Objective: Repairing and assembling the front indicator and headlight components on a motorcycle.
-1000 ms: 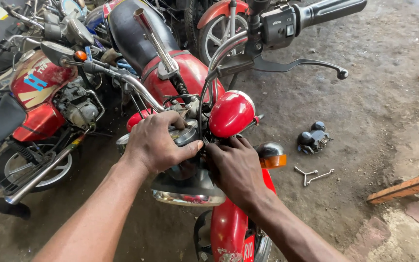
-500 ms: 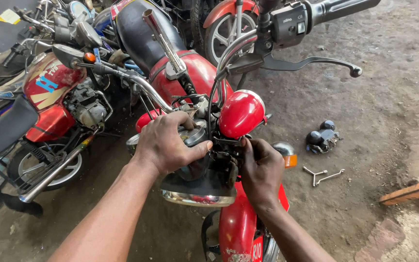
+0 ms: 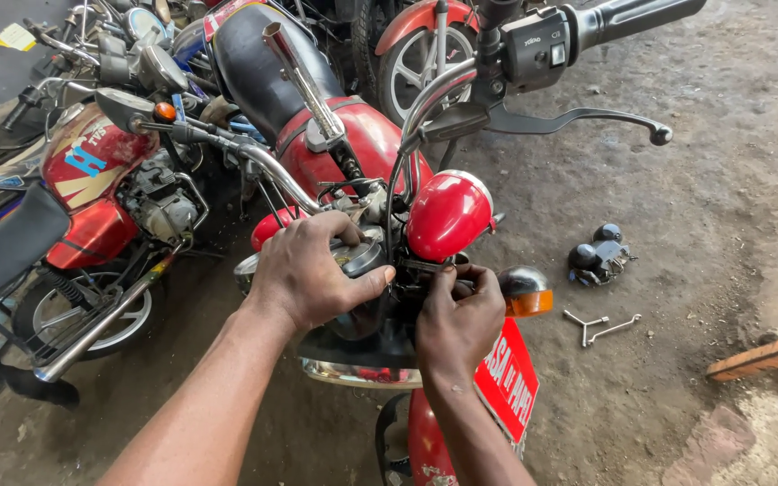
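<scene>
Since the earlier frame the right hand (image 3: 456, 315) is sitting lower, its grip pinching a small part below the red headlight shell (image 3: 447, 214), while the left hand (image 3: 312, 270) is still clasping the instrument housing (image 3: 357, 261). The motorcycle is standing on a dirty concrete floor (image 3: 677, 225), with a black part (image 3: 598, 256) and wrenches (image 3: 598, 328) lying nearby.

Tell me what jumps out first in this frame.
Both hands sit at the front of a red motorcycle: the left hand rests on the round gauge, and the right hand pinches something beside the red headlight shell. On the dirt floor to the right lie a dark part and a metal wrench.
</scene>
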